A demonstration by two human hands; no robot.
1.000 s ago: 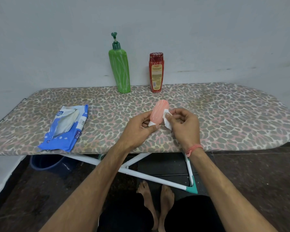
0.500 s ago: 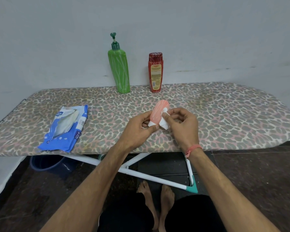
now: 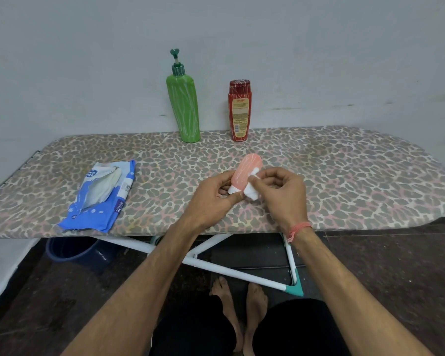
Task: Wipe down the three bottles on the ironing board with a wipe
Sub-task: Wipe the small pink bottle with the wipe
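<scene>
**One bottle in hand, two waiting**

Right hand (image 3: 280,194) pinches the white wipe (image 3: 252,192) against the pink bottle (image 3: 246,173), gripped by the left hand (image 3: 213,199) above the ironing board (image 3: 344,181). Better to rotate it, covering every side.

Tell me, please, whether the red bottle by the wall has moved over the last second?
No. The red bottle stands in the same spot on the ironing board, just right of the green pump bottle, against the wall. Its tiny shift in frame matches the camera's.
</scene>
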